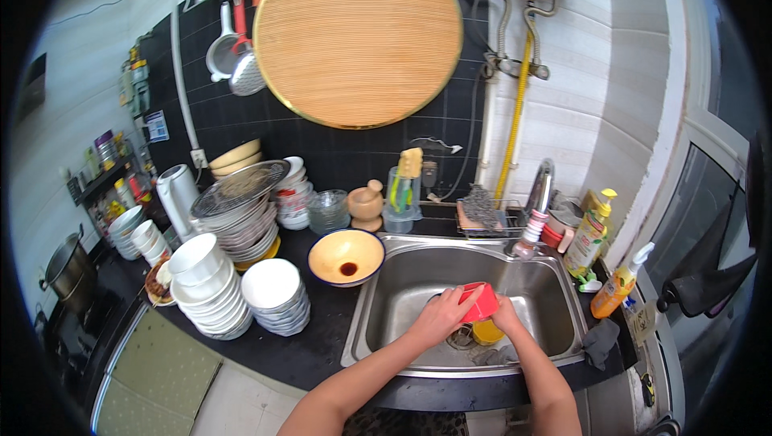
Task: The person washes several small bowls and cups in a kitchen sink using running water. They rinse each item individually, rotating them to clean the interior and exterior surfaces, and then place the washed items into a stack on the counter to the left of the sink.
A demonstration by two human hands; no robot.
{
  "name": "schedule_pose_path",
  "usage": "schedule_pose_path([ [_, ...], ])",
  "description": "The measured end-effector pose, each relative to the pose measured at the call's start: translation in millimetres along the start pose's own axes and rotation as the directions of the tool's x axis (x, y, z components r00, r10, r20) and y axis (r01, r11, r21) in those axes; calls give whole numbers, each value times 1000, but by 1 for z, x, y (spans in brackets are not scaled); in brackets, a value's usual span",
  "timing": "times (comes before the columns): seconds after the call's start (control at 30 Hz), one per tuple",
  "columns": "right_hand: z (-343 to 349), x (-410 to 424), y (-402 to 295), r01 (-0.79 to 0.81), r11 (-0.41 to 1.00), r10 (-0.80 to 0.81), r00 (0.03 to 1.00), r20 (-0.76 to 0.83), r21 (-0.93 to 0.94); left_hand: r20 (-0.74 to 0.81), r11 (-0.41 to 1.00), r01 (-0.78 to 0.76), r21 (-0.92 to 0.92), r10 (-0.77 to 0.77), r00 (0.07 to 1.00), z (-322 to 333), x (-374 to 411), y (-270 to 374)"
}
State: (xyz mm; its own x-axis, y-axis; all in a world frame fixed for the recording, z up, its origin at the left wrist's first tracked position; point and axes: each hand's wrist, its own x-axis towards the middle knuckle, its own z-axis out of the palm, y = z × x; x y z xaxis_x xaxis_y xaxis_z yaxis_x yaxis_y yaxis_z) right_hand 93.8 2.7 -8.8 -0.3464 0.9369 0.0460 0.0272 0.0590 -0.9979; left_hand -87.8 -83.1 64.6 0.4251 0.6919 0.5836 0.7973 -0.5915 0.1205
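Observation:
Over the stainless steel sink point(410, 279), my left hand point(441, 314) grips the near left side of a small red bowl or cup point(480, 302). My right hand point(505, 316) holds it from the right, its fingers partly hidden. The red piece is tilted on its side. Beneath it in the basin rests a yellow cup point(487, 332), beside the drain strainer point(461, 337). A grey cloth point(503, 355) lies wet near the front wall of the basin. Behind my hands, the chrome faucet point(541, 185) rises from the back right rim.
Left of the sink, an enamel bowl point(338, 252) holds a little dark liquid. Stacked white bowls point(205, 291), patterned bowls point(276, 300) and plates point(250, 231) crowd the black counter. A soap pump bottle point(588, 243) and an orange spray bottle point(614, 291) stand at the right.

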Motion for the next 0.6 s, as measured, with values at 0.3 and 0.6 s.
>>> schedule_pose_path([
  [0.3,49,0,-29,209,960,-204,978,45,-185,-76,994,104,40,-101,992,-51,-42,-8],
  [0.6,105,-9,-51,325,845,-330,942,65,-425,-125,969,246,-21,-246,961,-75,-81,-23],
])
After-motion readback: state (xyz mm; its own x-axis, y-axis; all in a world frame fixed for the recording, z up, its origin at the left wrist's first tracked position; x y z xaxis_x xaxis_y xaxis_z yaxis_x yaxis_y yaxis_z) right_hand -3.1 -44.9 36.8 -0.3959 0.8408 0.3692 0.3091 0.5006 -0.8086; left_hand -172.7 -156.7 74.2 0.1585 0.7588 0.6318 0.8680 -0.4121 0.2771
